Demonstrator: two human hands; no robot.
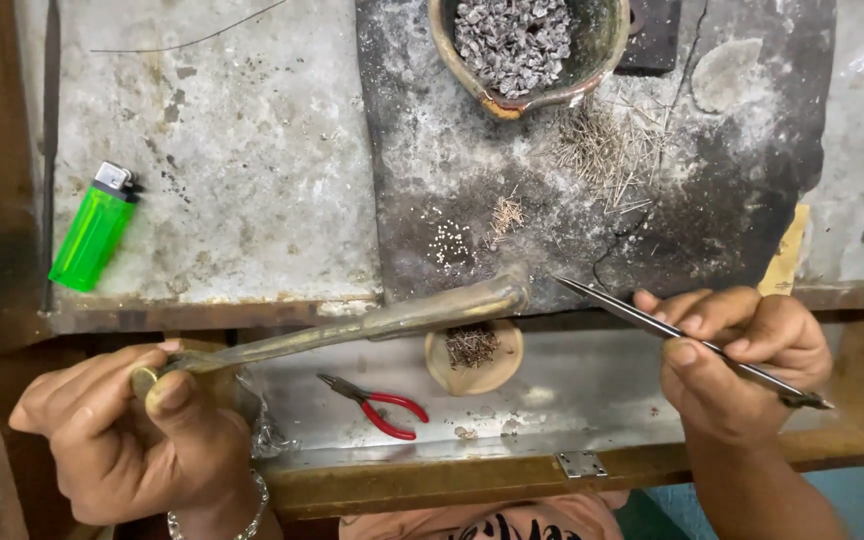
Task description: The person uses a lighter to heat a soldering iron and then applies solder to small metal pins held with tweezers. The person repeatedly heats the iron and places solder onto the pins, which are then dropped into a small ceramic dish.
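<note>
My left hand (pixel 127 425) grips the rear end of a long brass torch pipe (pixel 372 325), whose bent nozzle reaches the front edge of a dark charred slab (pixel 742 190). My right hand (pixel 737 355) holds thin steel tweezers (pixel 632 315), tips pointing left toward the nozzle. On the slab lie a cluster of tiny white beads (pixel 449 242), a small bunch of short wires (pixel 507 213) and a larger heap of fine wire bits (pixel 607 150).
A clay bowl (pixel 592 60) of small grey metal pieces stands at the slab's far edge. A green lighter (pixel 95 230) lies on the grey board at left. Red-handled pliers (pixel 377 402) and a small dish (pixel 502 365) of wire bits sit in the metal tray below.
</note>
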